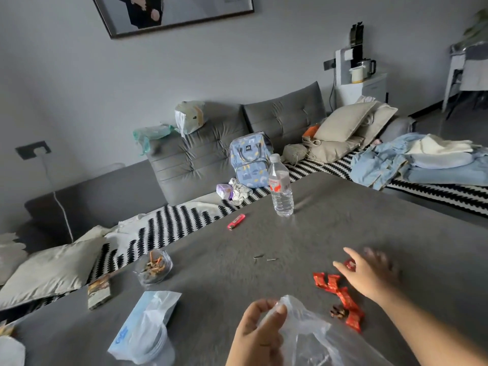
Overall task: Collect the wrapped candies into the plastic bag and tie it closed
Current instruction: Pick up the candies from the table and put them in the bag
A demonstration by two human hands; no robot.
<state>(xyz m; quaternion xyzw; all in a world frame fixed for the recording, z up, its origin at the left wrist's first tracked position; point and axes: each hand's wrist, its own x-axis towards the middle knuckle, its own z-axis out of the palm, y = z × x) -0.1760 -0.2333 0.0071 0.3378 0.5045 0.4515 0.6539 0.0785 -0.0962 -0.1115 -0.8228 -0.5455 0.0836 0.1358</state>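
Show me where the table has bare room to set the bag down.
Bare grey table lies between the lighter, the glass ashtray and the red candies, and right of the water bottle. It is crowded by the tissue pack.

One view only, from the person's head, wide-angle and rolled so that the room slants. It looks forward and down across a grey table (343, 220), whose near part fills the lower frame close under the lens. Relative to the table, the hands enter from the near edge at the bottom, very close to the camera. Beyond the table's far edge the view reaches a sofa (211, 154), farther off, and above that a wall with a picture frame (248, 9) cut by the top border.
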